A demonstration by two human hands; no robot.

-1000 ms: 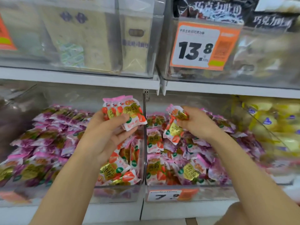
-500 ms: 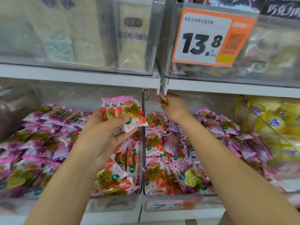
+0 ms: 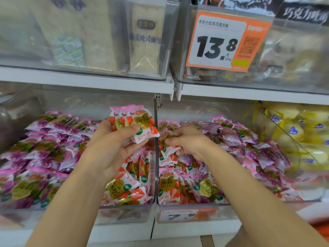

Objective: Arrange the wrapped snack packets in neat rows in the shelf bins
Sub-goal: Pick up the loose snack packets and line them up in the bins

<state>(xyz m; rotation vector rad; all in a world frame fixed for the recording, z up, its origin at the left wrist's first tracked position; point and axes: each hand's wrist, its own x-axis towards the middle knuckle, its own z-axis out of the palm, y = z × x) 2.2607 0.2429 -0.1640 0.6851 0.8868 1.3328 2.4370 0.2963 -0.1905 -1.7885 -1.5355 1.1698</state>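
Observation:
My left hand point(image 3: 114, 148) grips a small stack of strawberry snack packets point(image 3: 137, 122), white and pink with red fruit, held upright above the left bin point(image 3: 124, 213). My right hand point(image 3: 188, 139) is down in the right bin point(image 3: 231, 206), fingers curled round a strawberry packet point(image 3: 169, 150) lying on the heap near the clear divider point(image 3: 156, 157). The left bin holds purple grape packets point(image 3: 44, 148) in rough rows, with strawberry packets point(image 3: 128, 189) piled at its right end. In the right bin, strawberry packets point(image 3: 170, 188) sit at the left and purple packets point(image 3: 249, 148) spread to the right.
A white shelf edge point(image 3: 89, 81) runs just above the bins. Above it stand clear bins of bread packs point(image 3: 146, 38) and an orange 13.8 price tag point(image 3: 226, 41). Yellow wrapped snacks point(image 3: 299, 132) fill the bin at far right. A 7.9 price label point(image 3: 185, 215) fronts the right bin.
My right hand went up to the back of the right bin with a packet, then came back down onto the heap and took hold of another. My left hand held its stack still.

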